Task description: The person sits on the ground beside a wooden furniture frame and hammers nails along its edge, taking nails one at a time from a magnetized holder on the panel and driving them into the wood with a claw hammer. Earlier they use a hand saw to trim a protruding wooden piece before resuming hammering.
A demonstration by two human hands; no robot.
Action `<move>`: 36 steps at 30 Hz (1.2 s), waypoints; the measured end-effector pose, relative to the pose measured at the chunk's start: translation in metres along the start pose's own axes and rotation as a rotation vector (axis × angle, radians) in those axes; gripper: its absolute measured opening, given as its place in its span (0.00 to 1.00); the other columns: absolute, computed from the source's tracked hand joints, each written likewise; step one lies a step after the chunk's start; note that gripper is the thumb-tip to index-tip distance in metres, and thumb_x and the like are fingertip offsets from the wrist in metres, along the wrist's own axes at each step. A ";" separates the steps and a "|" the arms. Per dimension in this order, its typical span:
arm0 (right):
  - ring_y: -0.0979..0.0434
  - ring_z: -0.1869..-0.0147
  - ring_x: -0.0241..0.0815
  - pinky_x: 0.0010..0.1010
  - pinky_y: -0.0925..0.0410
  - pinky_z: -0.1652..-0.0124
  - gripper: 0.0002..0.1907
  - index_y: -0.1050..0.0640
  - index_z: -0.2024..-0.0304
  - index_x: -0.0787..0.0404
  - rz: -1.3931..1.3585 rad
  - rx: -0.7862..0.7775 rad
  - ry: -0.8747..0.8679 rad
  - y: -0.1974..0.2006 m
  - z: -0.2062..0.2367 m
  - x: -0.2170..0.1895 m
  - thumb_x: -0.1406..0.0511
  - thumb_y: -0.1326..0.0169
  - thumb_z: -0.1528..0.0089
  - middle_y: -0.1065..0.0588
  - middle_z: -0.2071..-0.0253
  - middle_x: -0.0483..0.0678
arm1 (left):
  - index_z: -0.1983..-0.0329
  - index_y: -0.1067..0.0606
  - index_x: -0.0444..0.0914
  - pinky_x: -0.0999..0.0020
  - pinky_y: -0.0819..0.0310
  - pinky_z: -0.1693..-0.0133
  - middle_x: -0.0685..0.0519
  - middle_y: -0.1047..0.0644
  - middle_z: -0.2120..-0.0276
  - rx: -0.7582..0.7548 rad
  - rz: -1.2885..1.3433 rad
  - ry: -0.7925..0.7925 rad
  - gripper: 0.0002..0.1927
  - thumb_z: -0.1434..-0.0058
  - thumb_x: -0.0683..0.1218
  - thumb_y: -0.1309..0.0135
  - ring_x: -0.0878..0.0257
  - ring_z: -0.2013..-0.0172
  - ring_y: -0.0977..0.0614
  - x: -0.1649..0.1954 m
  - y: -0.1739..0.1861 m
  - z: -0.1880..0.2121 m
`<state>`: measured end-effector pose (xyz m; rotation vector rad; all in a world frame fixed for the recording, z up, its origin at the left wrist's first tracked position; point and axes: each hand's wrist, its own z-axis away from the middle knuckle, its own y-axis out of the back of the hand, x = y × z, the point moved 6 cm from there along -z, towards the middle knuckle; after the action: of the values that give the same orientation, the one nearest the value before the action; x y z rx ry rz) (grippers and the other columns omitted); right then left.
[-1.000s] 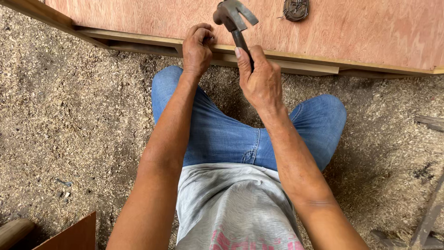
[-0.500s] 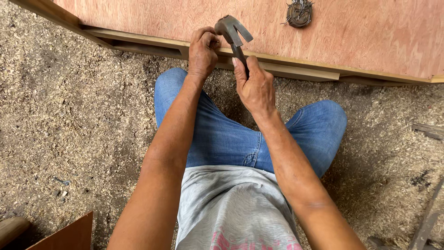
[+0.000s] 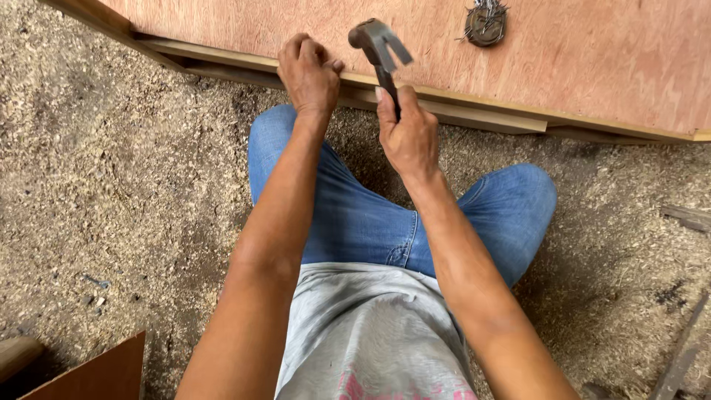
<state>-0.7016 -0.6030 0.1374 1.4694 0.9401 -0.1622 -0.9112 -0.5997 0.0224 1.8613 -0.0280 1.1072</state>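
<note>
My right hand (image 3: pixel 406 133) grips the handle of a dark metal claw hammer (image 3: pixel 378 46), whose head is raised over the edge of a reddish plywood panel (image 3: pixel 592 67). Just left of the hammer head, my left hand (image 3: pixel 309 72) rests on the panel's edge with its fingers curled, pinched as if around something small that I cannot see. A light wooden strip (image 3: pixel 459 111) runs under the panel's edge. I sit cross-legged in blue jeans with my knees under my arms.
A small round holder full of nails (image 3: pixel 485 22) lies on the panel at the top right. Sawdust and shavings (image 3: pixel 111 185) cover the ground all around. A brown board corner (image 3: pixel 96 374) shows at the bottom left, and dark wood scraps (image 3: pixel 685 355) at the right edge.
The hammer head has moved down and left toward my left hand at the panel's edge. My left hand has stayed at the edge.
</note>
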 end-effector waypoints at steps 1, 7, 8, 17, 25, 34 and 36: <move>0.24 0.82 0.46 0.41 0.38 0.83 0.17 0.29 0.60 0.60 0.015 -0.118 -0.105 -0.012 -0.007 0.004 0.54 0.51 0.25 0.28 0.83 0.48 | 0.67 0.23 0.40 0.54 0.40 0.41 0.51 0.29 0.47 -0.009 -0.013 0.031 0.16 0.50 0.50 0.28 0.54 0.44 0.32 0.001 0.001 -0.002; 0.21 0.76 0.53 0.44 0.34 0.79 0.14 0.26 0.54 0.61 -0.020 0.050 0.047 0.009 0.000 -0.010 0.56 0.50 0.25 0.25 0.78 0.54 | 0.72 0.24 0.40 0.55 0.38 0.43 0.50 0.30 0.50 -0.055 -0.023 0.092 0.16 0.53 0.49 0.27 0.52 0.48 0.32 0.006 0.003 -0.010; 0.20 0.73 0.55 0.45 0.33 0.77 0.14 0.25 0.52 0.61 -0.019 0.138 0.142 0.017 0.006 -0.014 0.57 0.50 0.25 0.25 0.76 0.55 | 0.72 0.25 0.39 0.55 0.38 0.43 0.50 0.30 0.51 -0.050 -0.022 0.091 0.17 0.53 0.49 0.27 0.52 0.48 0.32 0.006 0.004 -0.009; 0.18 0.73 0.54 0.47 0.32 0.75 0.13 0.24 0.55 0.59 0.050 -0.077 -0.097 -0.012 -0.004 0.010 0.56 0.46 0.25 0.24 0.77 0.56 | 0.73 0.25 0.39 0.54 0.37 0.42 0.51 0.30 0.51 -0.010 0.042 0.083 0.16 0.53 0.47 0.27 0.53 0.47 0.32 0.008 0.009 -0.011; 0.20 0.77 0.52 0.44 0.32 0.81 0.14 0.28 0.52 0.61 -0.064 -0.129 -0.085 -0.015 -0.010 0.004 0.57 0.51 0.25 0.23 0.76 0.53 | 0.74 0.25 0.39 0.52 0.38 0.43 0.49 0.31 0.52 -0.018 0.036 0.075 0.16 0.53 0.48 0.27 0.52 0.48 0.31 0.004 0.005 -0.009; 0.22 0.77 0.53 0.47 0.34 0.80 0.15 0.29 0.58 0.61 0.030 -0.048 0.054 -0.019 -0.007 0.012 0.56 0.49 0.25 0.26 0.79 0.55 | 0.72 0.24 0.39 0.52 0.39 0.42 0.50 0.32 0.50 -0.054 0.022 0.103 0.17 0.52 0.49 0.26 0.53 0.46 0.33 0.005 0.006 -0.011; 0.22 0.81 0.50 0.44 0.34 0.83 0.15 0.28 0.59 0.60 0.040 -0.178 -0.019 -0.027 -0.011 0.017 0.56 0.49 0.25 0.26 0.80 0.53 | 0.73 0.24 0.39 0.53 0.39 0.42 0.50 0.32 0.49 -0.049 0.021 0.103 0.16 0.52 0.48 0.26 0.53 0.46 0.33 0.005 0.006 -0.011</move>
<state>-0.7115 -0.5900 0.1081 1.3191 0.8866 -0.0614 -0.9186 -0.5927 0.0317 1.7618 -0.0157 1.2048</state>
